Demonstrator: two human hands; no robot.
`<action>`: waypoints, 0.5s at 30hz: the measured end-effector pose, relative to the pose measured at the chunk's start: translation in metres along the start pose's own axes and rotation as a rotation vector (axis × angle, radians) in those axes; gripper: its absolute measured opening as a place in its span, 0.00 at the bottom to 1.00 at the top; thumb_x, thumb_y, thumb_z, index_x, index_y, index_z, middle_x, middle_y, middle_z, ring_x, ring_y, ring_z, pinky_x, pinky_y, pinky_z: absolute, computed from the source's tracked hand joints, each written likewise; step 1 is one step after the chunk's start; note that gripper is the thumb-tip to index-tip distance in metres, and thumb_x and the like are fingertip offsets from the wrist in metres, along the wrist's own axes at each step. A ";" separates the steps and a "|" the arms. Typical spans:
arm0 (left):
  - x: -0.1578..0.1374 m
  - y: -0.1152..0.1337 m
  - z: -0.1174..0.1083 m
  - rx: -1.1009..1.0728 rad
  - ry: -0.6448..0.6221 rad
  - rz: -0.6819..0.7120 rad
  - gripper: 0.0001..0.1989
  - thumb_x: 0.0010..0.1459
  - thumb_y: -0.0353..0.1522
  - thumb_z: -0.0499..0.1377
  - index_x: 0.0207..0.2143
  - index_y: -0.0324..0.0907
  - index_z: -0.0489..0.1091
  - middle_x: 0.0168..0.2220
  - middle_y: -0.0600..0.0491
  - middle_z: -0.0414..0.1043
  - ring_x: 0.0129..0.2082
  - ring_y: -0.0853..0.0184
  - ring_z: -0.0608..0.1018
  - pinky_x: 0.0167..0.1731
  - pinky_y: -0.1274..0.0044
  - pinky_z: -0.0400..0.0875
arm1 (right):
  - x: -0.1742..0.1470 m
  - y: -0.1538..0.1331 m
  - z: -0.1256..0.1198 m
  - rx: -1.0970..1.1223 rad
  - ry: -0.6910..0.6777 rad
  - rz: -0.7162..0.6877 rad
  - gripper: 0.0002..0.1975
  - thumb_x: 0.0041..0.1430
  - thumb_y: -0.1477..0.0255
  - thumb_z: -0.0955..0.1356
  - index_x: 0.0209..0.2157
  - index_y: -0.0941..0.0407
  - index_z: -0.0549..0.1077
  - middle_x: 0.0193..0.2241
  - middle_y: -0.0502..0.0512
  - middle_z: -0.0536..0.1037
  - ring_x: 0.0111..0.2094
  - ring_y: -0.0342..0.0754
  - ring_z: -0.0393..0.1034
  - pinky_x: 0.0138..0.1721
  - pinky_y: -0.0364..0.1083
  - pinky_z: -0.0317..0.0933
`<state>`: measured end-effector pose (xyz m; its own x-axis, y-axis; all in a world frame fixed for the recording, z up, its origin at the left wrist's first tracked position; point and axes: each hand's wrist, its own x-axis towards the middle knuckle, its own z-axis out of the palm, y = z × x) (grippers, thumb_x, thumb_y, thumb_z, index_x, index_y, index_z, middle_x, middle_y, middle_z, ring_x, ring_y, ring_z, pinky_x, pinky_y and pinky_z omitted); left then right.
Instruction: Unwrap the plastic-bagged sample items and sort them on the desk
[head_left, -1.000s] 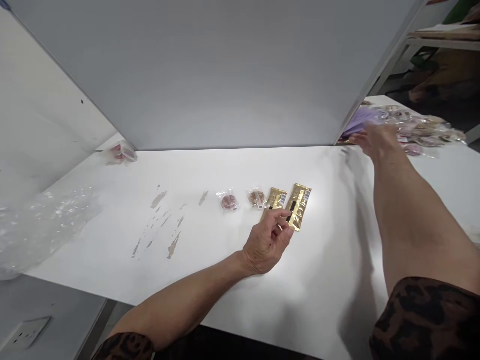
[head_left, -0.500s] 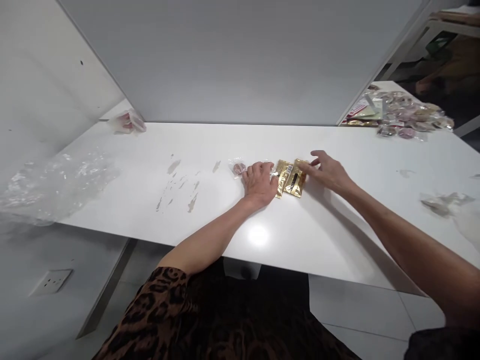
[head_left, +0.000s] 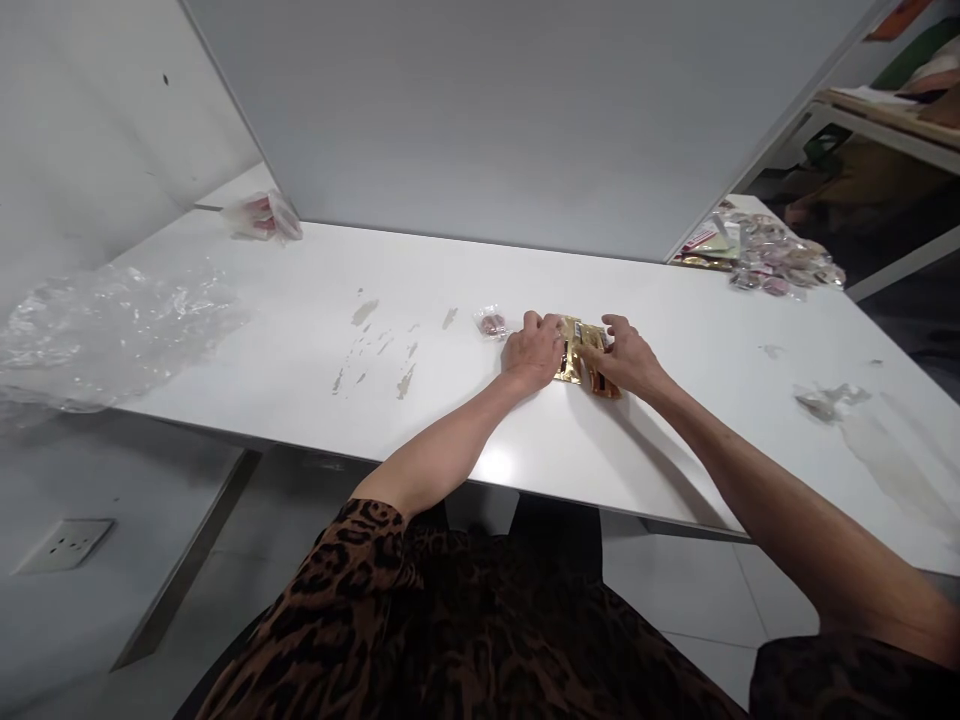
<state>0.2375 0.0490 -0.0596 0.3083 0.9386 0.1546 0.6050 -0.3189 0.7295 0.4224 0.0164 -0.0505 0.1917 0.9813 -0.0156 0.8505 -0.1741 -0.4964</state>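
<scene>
Two shiny gold foil packets lie side by side and partly overlapping on the white table, between my hands. My left hand [head_left: 534, 352] rests on the table with bent fingers, its fingertips and thumb on the edge of the left gold packet [head_left: 571, 367]. Thumb over the front and fingers behind, my right hand [head_left: 631, 360] grips the right gold packet [head_left: 606, 388], which looks slightly bent. Just beyond my left knuckles lies a small clear wrapper [head_left: 492, 323] with a reddish-brown piece inside. Whatever lies under my left palm is hidden.
Crumpled clear plastic [head_left: 120, 335] covers the table's left end. A pink-and-clear bag [head_left: 262, 217] sits at the back left corner. Many small wrapped pieces [head_left: 784, 258] are heaped at the back right. A grey panel [head_left: 487, 120] stands along the back edge.
My right hand has closed on the right gold packet and shifted it slightly away from the left one. My left fingers have curled more. The whole view has shifted a little.
</scene>
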 end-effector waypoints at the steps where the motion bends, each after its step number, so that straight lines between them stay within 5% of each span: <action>1: 0.003 -0.001 -0.002 -0.048 0.033 -0.022 0.07 0.71 0.32 0.57 0.50 0.48 0.70 0.56 0.47 0.68 0.46 0.60 0.78 0.52 0.66 0.73 | -0.003 -0.006 0.001 -0.036 -0.012 -0.019 0.51 0.56 0.49 0.70 0.72 0.64 0.57 0.61 0.78 0.70 0.60 0.72 0.68 0.60 0.66 0.65; 5: 0.015 -0.005 -0.011 -0.284 0.215 -0.111 0.03 0.72 0.31 0.56 0.41 0.46 0.67 0.48 0.47 0.72 0.49 0.58 0.76 0.54 0.67 0.70 | -0.015 -0.039 0.009 -0.214 -0.043 -0.071 0.51 0.60 0.46 0.68 0.73 0.63 0.53 0.66 0.81 0.65 0.64 0.78 0.62 0.61 0.71 0.62; 9: 0.023 -0.012 -0.015 -0.465 0.322 -0.172 0.11 0.70 0.27 0.57 0.33 0.47 0.62 0.41 0.50 0.73 0.49 0.60 0.74 0.58 0.69 0.67 | -0.017 -0.063 0.016 -0.341 -0.097 -0.082 0.40 0.62 0.60 0.67 0.70 0.62 0.55 0.56 0.79 0.73 0.56 0.75 0.70 0.55 0.67 0.67; 15: 0.026 -0.019 -0.015 -0.544 0.350 -0.209 0.12 0.69 0.29 0.58 0.32 0.47 0.61 0.36 0.54 0.72 0.44 0.63 0.75 0.56 0.72 0.67 | -0.004 -0.053 0.009 -0.336 -0.130 -0.142 0.31 0.56 0.73 0.66 0.62 0.62 0.62 0.48 0.78 0.76 0.46 0.72 0.74 0.48 0.65 0.69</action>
<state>0.2230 0.0818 -0.0592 -0.0861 0.9898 0.1138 0.1420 -0.1008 0.9847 0.3727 0.0223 -0.0318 0.0155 0.9960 -0.0882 0.9812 -0.0321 -0.1901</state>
